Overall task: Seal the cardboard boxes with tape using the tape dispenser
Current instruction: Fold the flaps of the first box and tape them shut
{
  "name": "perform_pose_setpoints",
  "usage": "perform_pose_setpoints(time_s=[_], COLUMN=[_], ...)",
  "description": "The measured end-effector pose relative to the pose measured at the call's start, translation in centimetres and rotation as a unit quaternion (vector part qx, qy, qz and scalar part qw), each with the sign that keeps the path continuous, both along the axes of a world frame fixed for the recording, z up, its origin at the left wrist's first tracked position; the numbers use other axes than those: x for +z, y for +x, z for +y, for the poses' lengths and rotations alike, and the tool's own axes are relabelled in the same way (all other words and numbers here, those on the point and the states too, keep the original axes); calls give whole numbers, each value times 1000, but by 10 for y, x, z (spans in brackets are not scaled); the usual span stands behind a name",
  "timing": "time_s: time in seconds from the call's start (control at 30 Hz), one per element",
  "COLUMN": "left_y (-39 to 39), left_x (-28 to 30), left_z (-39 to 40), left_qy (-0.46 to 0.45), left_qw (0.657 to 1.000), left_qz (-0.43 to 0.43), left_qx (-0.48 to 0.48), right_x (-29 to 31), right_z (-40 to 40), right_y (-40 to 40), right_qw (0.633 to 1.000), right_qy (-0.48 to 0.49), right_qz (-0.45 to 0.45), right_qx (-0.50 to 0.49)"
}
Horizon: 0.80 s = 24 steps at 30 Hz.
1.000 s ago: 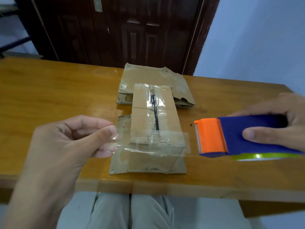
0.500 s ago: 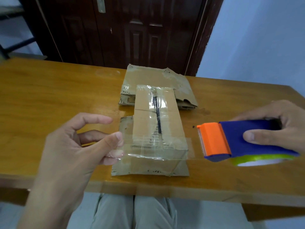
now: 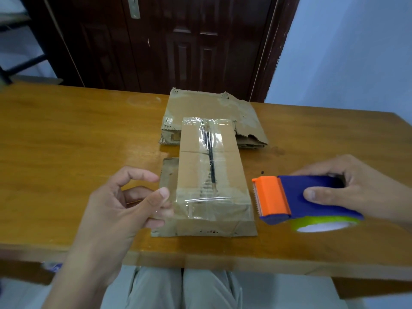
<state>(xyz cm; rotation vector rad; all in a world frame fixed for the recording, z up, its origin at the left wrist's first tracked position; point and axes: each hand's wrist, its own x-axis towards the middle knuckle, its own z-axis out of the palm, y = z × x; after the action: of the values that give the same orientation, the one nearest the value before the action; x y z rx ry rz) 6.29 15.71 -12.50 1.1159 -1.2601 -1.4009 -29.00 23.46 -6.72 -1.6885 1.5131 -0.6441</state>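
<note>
A small cardboard box [image 3: 194, 166] lies on the wooden table [image 3: 66, 148], with clear tape along its dark centre seam. A strip of clear tape [image 3: 200, 204] stretches across its near end. My left hand [image 3: 124, 210] pinches the strip's left end between thumb and fingers, just left of the box. My right hand [image 3: 354, 192] grips the blue tape dispenser [image 3: 312, 197] with its orange cutter head, close to the box's right side. The green-edged tape roll [image 3: 323, 226] shows under the dispenser.
A flattened, torn cardboard box [image 3: 214, 108] lies behind the small one. A dark wooden door stands behind the table, a pale blue wall to the right. The table's front edge [image 3: 200, 262] runs just above my knees.
The tape strip has come down onto the box's near end. My left hand has shifted right toward the box, and the dispenser has moved down closer to the box's right side.
</note>
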Motion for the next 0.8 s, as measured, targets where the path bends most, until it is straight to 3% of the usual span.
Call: perform_pose_setpoints(time_s=[0.23, 0.4, 0.63, 0.73, 0.8], left_y=[-7, -22, -39, -48, -45], left_x=[-13, -25, -41, -46, -45], left_z=[0, 7, 13, 17, 19], left_qy=[-17, -73, -13, -66, -162], left_qw=[997, 997, 999, 995, 981], left_qz=[2, -12, 51, 52, -7], left_qx=[-75, -27, 9, 58, 104], right_x=[-20, -38, -47, -51, -52], right_z=[-6, -9, -7, -6, -6], right_y=[6, 9, 18, 19, 22], right_qw=[997, 993, 986, 983, 982], right_qy=[9, 1, 10, -1, -8], right_qz=[-71, -116, -156, -173, -179], right_qx=[-8, -21, -49, -54, -56])
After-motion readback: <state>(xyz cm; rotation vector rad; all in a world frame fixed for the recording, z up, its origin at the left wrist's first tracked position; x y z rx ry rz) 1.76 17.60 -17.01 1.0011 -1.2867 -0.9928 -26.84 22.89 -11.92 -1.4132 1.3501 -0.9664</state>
